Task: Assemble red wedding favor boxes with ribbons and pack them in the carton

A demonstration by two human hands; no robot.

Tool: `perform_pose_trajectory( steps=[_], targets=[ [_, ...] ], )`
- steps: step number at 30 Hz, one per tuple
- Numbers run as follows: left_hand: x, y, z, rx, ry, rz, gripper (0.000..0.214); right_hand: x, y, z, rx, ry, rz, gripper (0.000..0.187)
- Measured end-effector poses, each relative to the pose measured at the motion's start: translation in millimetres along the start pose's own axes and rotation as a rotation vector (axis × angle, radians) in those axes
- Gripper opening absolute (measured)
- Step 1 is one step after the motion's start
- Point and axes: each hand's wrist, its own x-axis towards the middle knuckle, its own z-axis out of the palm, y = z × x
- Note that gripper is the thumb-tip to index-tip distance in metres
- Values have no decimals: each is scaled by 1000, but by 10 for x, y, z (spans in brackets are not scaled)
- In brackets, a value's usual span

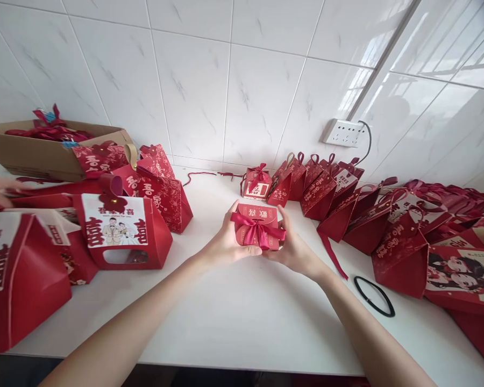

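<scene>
Centrally, we see a small red box held between two bare hands above or on the white table; from this angle we cannot tell whether its base touches the surface. The left hand grips its left side, fingers curled around the edge and thumb laid along the lower front. The right hand closes on the opposite side, its fingers bent to the box's width, so that both hands share the hold. Across the front we note a dark red ribbon bow, tied, its loops spread towards both sides.

Behind the hands stands a second bow-tied box, beside a row of red gift bags. To the right lie a loose ribbon and a black loop; to the left we find a red bag with a printed couple and, at the margin, another person's blurred hand.

We judge the step in hand to be the holding and steadying of the tied box. Any further move, in our view, calls for even side pressure, with the bow left uncrushed.
</scene>
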Motion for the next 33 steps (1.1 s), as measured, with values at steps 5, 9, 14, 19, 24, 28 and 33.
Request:
perform_pose_trajectory(
  steps=[5, 9, 14, 19, 24, 28, 33],
  targets=[
    [-36, 13, -28, 55, -33, -35, 124, 17, 39, -75, -76, -34, -78, 92],
    [-32, 71, -28, -46, 61, -93, 92, 13, 53, -47, -152, -9, -154, 86],
    [11, 27, 37, 14, 218, -107, 85, 3, 75, -16, -182, -2, -231, 86],
    [24, 42, 39, -18, 218, -133, 75, -26, 27, -219, -95, -141, -64, 109],
    [27, 95, 31, 15, 265, -140, 67, -35, -134, -318, 9, -132, 28, 36],
    [29, 90, 33, 22, 272, -127, 67, -21, -199, -229, -19, -66, 42, 37],
    [12, 35, 29, 74, 245, -122, 69, -15, -189, -184, 94, 150, 5, 35]
  ],
)
